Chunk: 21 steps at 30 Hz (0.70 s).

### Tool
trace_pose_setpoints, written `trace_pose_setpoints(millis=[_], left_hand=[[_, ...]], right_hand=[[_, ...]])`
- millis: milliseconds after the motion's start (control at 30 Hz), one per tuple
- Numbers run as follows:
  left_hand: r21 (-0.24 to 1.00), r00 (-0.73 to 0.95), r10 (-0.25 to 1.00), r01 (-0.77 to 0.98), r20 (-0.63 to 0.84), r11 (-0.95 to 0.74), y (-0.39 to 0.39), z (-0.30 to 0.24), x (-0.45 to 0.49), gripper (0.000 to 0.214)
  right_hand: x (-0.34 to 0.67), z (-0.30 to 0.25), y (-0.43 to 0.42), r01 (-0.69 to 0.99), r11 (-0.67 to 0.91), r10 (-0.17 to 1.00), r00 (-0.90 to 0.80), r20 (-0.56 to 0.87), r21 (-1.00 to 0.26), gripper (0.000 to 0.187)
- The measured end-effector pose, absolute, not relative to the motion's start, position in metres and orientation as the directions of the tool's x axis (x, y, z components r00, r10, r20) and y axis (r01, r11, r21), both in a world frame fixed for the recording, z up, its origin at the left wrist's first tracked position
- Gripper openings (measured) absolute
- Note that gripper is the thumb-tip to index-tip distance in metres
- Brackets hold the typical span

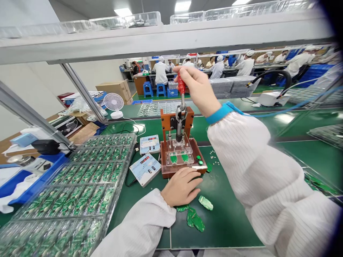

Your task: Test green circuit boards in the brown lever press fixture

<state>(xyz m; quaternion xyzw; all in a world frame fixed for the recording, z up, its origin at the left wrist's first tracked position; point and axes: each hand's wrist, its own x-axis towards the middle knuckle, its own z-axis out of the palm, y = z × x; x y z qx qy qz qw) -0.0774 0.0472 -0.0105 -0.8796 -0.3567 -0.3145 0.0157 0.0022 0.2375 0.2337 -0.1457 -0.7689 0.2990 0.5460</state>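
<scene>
On the green-matted bench (230, 221), a brown press fixture (168, 166) is set straight ahead, and two green circuit boards (173, 157) are seated side by side under its clear acrylic plate. A red-handled toggle lever (181, 85) is raised above the fixture by the right hand (197, 89), its grip closed firmly around the handle. The left hand (180, 187) is laid palm down at the near edge of the fixture, its grip open and nothing held; whether the fingertips touch the base cannot be told. Loose green boards (197, 222) are lying on the mat just near of that hand, and a single board (205, 202) is lying slightly apart. Tiny white parts (214, 159) are scattered to the right of the fixture. Two digital counter boxes (146, 169) are placed to its left, beyond which clear trays of boards (80, 178) are stacked. The boards are judged to be light and stiff but brittle, so they are best taken by their edges, clear of any fitted parts. The rigid lever is best held by its red handle.
</scene>
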Motion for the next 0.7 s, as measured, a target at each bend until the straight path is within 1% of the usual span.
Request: trace_pose_setpoints(millis=[67,100,233,300,400,533,600,700], left_hand=[[0.217,0.576,0.634,0.628,0.517,-0.747,0.048,-0.014,-0.077,0.031],[0.229,0.580,0.641,0.626,0.504,-0.746,0.049,-0.015,-0.076,0.031],[0.263,0.571,0.659,0.624,0.489,-0.736,0.050,-0.018,-0.077,0.029],[0.271,0.568,0.663,0.624,0.487,-0.733,0.051,-0.018,-0.076,0.028],[0.281,0.562,0.665,0.620,0.492,-0.732,0.051,-0.017,-0.075,0.025],[0.295,0.554,0.665,0.613,0.501,-0.733,0.052,-0.017,-0.074,0.023],[0.299,0.548,0.663,0.610,0.510,-0.734,0.052,-0.017,-0.074,0.021],[0.304,0.535,0.664,0.611,0.523,-0.731,0.053,-0.018,-0.073,0.020]], right_hand=[[0.014,0.230,0.207,-0.060,0.871,0.443,-0.335,0.832,-0.488,0.039],[0.020,0.226,0.190,-0.014,0.898,0.412,-0.326,0.851,-0.440,0.040],[0.041,0.200,0.135,0.162,0.948,0.312,-0.304,0.900,-0.274,0.037],[0.045,0.186,0.122,0.219,0.950,0.286,-0.309,0.907,-0.225,0.038],[0.045,0.171,0.116,0.246,0.945,0.285,-0.295,0.912,-0.215,0.040],[0.042,0.151,0.115,0.229,0.945,0.286,-0.229,0.930,-0.234,0.035],[0.042,0.138,0.116,0.197,0.950,0.283,-0.219,0.934,-0.242,0.036],[0.040,0.119,0.121,0.113,0.961,0.273,-0.250,0.929,-0.253,0.042]])
